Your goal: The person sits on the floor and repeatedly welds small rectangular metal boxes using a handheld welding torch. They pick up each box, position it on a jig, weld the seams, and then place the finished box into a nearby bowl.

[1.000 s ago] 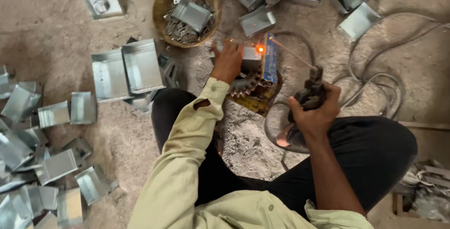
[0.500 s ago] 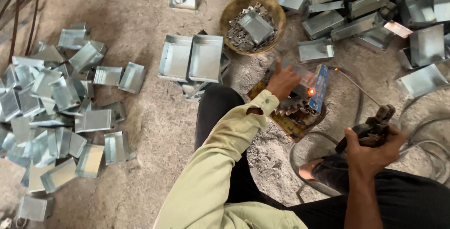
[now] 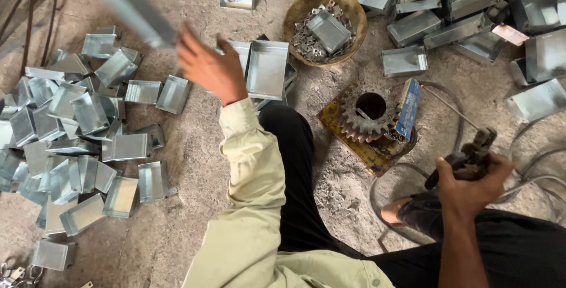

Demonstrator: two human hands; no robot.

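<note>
Here, at the upper left of the frame, my left hand (image 3: 207,68) was stretched out over the floor with its fingers spread wide, and a blurred metal box (image 3: 134,10) with a small orange glow at its far end hung in the air just beyond the fingertips; I could not tell whether the fingers touched it. Below and to the left of that hand, a heap of finished boxes (image 3: 76,140) lay scattered over the dusty concrete floor (image 3: 194,205). At the right of the frame my right hand (image 3: 469,182) was closed around the dark electrode holder (image 3: 471,152), whose thin welding rod (image 3: 451,106) pointed up and left toward the middle. In the centre, a rusty gear (image 3: 368,117) sat on a yellow plate (image 3: 348,137), with a blue packet (image 3: 409,108) leaning against its right side. Above it, near the top centre, a round basket (image 3: 300,14) held small metal pieces and one box, and two open boxes (image 3: 265,70) lay side by side just left of the basket. More unwelded boxes (image 3: 466,11) were piled across the upper right.
</note>
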